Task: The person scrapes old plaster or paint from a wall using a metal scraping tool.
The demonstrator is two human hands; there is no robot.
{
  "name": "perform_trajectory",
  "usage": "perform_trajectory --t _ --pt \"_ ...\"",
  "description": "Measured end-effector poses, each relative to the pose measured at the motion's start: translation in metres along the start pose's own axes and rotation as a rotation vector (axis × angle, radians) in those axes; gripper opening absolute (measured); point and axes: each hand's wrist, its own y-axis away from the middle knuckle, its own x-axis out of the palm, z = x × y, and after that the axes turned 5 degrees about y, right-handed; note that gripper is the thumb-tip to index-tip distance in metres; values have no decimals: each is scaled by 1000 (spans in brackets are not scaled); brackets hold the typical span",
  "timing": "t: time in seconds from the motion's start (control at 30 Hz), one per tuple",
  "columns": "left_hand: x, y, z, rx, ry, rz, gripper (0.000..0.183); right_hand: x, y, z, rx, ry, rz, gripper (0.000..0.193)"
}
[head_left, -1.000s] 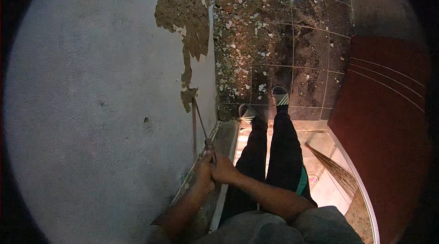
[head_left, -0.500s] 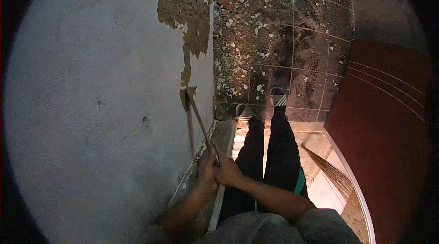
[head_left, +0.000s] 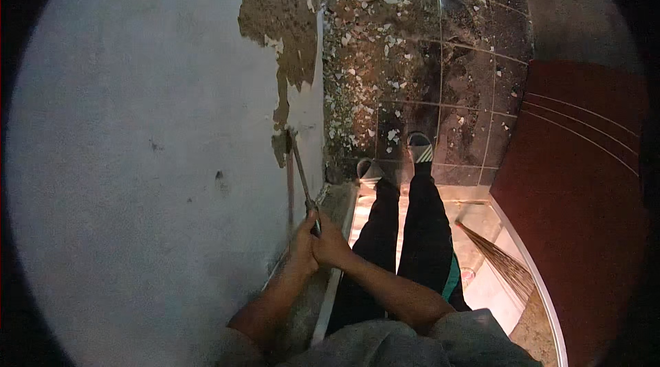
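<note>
A long, thin metal bar (head_left: pixel 300 168) slants up from my two hands to the pale wall (head_left: pixel 137 161) on the left. Its far tip rests at or just over the lower end of a bare brown strip (head_left: pixel 281 102), where the white coating is gone. My left hand (head_left: pixel 301 247) is closed around the bar's near end. Pressed against it, my right hand (head_left: pixel 331 243) is closed on the same end. The bar's shadow falls on the wall beside it. Whether the tip is flat or pointed is too small to tell.
White flakes and rubble (head_left: pixel 371 58) litter the dark tiled floor (head_left: pixel 454 154) ahead. My sandalled feet (head_left: pixel 420 150) stand at the tiles' near edge. To the right are a stick broom (head_left: pixel 498 257) and a reddish-brown panel (head_left: pixel 577 181). A low ledge (head_left: pixel 333 202) runs along the wall's foot.
The bar's tip has shifted slightly right and up on the wall. My hands have moved a little, still together on the bar. The view has tilted slightly.
</note>
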Motion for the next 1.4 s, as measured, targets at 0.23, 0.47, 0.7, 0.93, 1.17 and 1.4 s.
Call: perform_trajectory --t 0.23,0.47,0.7,0.93,1.17,1.4 --pt "-18 -3 9 48 -17 99 54 -1 7 -6 4 -43 77 76" --pt "-18 10 15 112 58 44 51 8 21 -6 -186 -47 -54 74" --pt "-29 -4 13 50 63 98 48 22 10 -19 77 30 74 79" --pt "-36 -5 1 82 -93 86 61 34 2 -12 51 6 4 81" --pt "2 23 -12 71 -75 -4 63 32 -8 -20 100 56 -32 81" --pt "-15 -19 -14 74 -88 7 65 35 -35 -35 -53 -130 -85 81"
